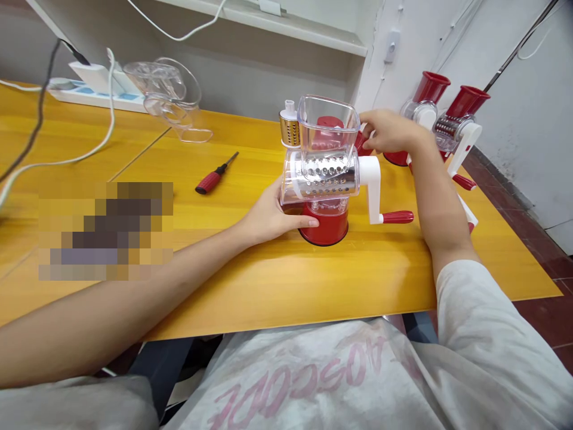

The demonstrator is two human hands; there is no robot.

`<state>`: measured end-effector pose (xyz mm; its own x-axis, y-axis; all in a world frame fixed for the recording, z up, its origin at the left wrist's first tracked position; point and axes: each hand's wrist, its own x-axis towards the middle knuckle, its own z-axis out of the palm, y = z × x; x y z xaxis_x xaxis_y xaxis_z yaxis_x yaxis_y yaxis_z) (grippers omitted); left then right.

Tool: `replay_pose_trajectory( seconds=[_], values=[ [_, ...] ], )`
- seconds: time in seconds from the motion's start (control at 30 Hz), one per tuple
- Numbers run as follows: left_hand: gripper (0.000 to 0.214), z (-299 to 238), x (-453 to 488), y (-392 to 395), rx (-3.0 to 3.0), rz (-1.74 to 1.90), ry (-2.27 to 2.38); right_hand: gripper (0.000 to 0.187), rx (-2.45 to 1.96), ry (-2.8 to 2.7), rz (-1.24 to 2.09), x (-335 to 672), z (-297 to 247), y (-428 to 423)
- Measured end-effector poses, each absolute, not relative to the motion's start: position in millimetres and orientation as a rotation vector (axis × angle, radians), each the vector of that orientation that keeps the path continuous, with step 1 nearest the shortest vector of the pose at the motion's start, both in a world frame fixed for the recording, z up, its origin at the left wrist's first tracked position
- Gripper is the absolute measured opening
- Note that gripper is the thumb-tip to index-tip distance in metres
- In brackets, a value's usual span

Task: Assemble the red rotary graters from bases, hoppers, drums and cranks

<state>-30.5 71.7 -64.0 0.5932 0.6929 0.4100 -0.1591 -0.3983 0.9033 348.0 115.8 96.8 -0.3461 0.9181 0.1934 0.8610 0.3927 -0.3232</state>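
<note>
A rotary grater (pixel 329 170) with a clear hopper, a metal drum, a white crank with a red handle (pixel 396 217) and a red base (pixel 324 230) stands on the yellow table (pixel 250 280). My left hand (pixel 271 218) grips the red base from the left side, thumb along its front. My right hand (pixel 389 131) is closed on a part at the grater's far right, behind the hopper; what it pinches is hidden. A gold drum piece (pixel 290 128) stands just behind the grater.
Two more graters (pixel 447 122) with red hoppers stand at the back right by the wall. A red-handled screwdriver (pixel 216 174) lies left of the grater. Clear plastic parts (pixel 168 95) and a power strip (pixel 96 89) with cables sit at the back left.
</note>
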Motion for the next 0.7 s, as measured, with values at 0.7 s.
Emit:
replay_pose_trajectory(
  seconds=[0.7],
  values=[
    [0.118,-61,-30,72,1.673,0.957,0.376,0.058,-1.161,-2.036,-0.609,236,169,-67]
  ],
)
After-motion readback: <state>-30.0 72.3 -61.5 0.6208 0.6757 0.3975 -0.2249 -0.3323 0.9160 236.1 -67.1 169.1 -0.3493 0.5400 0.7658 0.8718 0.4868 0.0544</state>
